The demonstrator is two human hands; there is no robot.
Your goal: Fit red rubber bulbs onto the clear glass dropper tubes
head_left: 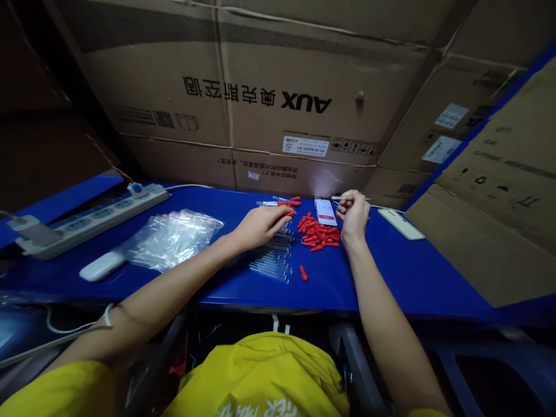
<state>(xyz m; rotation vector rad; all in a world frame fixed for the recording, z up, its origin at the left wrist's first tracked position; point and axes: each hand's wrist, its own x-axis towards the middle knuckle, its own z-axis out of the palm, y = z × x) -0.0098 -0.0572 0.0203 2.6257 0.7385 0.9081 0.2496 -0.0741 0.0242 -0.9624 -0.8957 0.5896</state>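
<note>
My left hand (pixel 260 226) is over the row of thin glass tubes (pixel 271 260), its fingers pinched together at a red rubber bulb (pixel 290 214). My right hand (pixel 354 215) is raised at the right of the bulb pile, its fingers closed on a thin clear glass tube (pixel 341 198) that points left. Between the hands lies a heap of red rubber bulbs (pixel 320 233). One single bulb (pixel 303 273) rests nearer the table's front edge. Behind my left hand are several glass tubes with red bulbs on their ends (pixel 295 202).
Clear plastic bags (pixel 174 237) lie at the left, beside a white device (pixel 102 266) and a power strip (pixel 95 217). A lit phone screen (pixel 325 209) is behind the bulbs. Another pale phone (pixel 400 223) lies at the right. Cardboard walls (pixel 260 127) enclose the blue table (pixel 391 278).
</note>
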